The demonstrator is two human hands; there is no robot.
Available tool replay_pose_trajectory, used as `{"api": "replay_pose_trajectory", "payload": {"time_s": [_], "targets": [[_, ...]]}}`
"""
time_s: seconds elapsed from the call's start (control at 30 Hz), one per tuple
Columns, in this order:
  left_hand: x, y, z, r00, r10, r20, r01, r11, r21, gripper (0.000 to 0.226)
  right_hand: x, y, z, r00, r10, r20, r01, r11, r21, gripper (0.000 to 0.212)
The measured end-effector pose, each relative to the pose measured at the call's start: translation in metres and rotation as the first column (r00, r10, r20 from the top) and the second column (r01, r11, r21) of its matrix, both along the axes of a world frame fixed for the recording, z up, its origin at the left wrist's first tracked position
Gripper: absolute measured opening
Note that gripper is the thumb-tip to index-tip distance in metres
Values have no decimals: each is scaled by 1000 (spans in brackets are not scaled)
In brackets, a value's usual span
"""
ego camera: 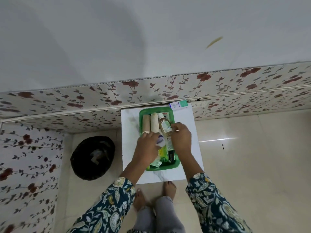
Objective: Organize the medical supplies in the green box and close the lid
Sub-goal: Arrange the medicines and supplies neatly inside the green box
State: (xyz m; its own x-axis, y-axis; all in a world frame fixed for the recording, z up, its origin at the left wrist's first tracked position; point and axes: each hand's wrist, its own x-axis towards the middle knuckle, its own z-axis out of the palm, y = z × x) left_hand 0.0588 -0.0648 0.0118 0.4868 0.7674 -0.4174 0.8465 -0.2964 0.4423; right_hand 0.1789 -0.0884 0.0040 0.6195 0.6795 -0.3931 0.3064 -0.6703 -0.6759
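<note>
On the white surface (185,125) against a floral wall, the green box (175,163) lay open mid-sorting, left hand (148,147) pinching a small white item, right hand (180,138) gripping the clear bottle (164,126); seating both comes next, judging by the task, then the lid, unseen.

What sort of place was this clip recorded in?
Probably a room in a home, not a clinic: glossy tiled floor, flower-patterned panels along the wall, a black bin on the floor, and the green box on a small white table.
</note>
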Motion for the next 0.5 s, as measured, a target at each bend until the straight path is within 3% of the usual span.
{"api": "replay_pose_trajectory", "payload": {"time_s": [0.1,0.27,0.4,0.5], "targets": [[16,-23,-4,981,-183,-71,185,982,28,39,16,-19,-2,986,-119,-114,122,992,15,31],[31,-40,-13,929,-305,-210,327,942,80,41,26,-33,-2,973,-106,-206,111,994,11,27],[34,-26,-9,969,-217,-117,234,961,149,33,36,-20,-5,967,-109,-228,121,992,38,23],[35,7,-6,996,-81,48,68,969,237,29,49,4,-11,990,-27,-135,31,999,30,24]]}}
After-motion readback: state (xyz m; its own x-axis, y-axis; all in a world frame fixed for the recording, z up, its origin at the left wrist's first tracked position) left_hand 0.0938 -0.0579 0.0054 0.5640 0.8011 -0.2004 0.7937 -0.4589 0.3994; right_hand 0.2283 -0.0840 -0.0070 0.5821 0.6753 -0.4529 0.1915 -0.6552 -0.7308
